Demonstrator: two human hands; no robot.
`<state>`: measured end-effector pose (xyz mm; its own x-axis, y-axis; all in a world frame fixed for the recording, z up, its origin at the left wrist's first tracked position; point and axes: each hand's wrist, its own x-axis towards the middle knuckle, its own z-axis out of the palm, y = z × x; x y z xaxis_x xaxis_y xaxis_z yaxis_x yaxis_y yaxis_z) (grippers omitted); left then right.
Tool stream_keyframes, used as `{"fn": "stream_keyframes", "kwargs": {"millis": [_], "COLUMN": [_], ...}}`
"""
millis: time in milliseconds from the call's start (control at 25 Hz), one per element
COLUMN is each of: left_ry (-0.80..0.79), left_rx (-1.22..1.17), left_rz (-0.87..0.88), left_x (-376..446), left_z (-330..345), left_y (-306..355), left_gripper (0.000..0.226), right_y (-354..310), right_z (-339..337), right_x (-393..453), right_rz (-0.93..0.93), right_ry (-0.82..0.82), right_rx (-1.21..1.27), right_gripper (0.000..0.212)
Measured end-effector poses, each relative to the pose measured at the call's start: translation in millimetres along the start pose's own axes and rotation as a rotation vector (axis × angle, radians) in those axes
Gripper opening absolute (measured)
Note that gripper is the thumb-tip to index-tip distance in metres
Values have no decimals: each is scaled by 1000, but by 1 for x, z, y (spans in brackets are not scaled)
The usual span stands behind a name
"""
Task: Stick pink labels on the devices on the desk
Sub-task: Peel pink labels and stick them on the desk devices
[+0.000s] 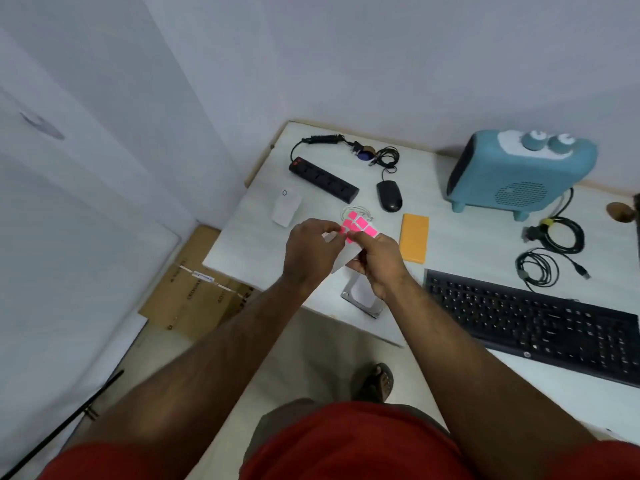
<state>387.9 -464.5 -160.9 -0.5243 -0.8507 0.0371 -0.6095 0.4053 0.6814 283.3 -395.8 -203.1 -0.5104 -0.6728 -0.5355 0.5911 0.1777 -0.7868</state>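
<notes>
A white backing sheet with several pink labels [360, 226] is held above the desk's left part. My right hand [377, 263] grips the sheet from below. My left hand [310, 251] pinches at the sheet's left edge, fingertips on a pink label. Devices lie on the white desk [467, 258]: a black power strip [323, 180], a black mouse [389, 195], a white device [286, 207], an orange flat device [414, 242], a blue heater [519, 171], a black keyboard [533, 323] and a silver hard drive [363, 296] partly hidden under my right wrist.
Coiled black cables [550, 251] lie right of the orange device, and a white cable coil sits behind the sheet. Cardboard boxes [194, 289] stand on the floor left of the desk. A wall borders the desk at the back and left.
</notes>
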Motion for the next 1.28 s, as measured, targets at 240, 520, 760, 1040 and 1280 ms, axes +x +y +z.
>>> {"fn": "stream_keyframes", "kwargs": {"millis": [240, 520, 760, 1040, 1280], "left_ry": [-27, -152, -228, 47, 303], "left_rx": [-21, -64, -93, -239, -109], "left_rz": [-142, -188, -299, -474, -396], "left_x": [46, 114, 155, 176, 182], "left_z": [1, 1, 4, 20, 58], "left_y": [-32, -96, -150, -194, -218], "left_gripper": [27, 18, 18, 13, 15], "right_y": [1, 18, 40, 63, 67], "right_z": [22, 72, 113, 118, 118], "right_x": [49, 108, 148, 196, 231], "right_rz": [44, 89, 166, 190, 87], "right_ry": [-33, 19, 191, 392, 251], "right_rx": [-147, -260, -239, -427, -537], "right_gripper": [20, 8, 12, 25, 12]}}
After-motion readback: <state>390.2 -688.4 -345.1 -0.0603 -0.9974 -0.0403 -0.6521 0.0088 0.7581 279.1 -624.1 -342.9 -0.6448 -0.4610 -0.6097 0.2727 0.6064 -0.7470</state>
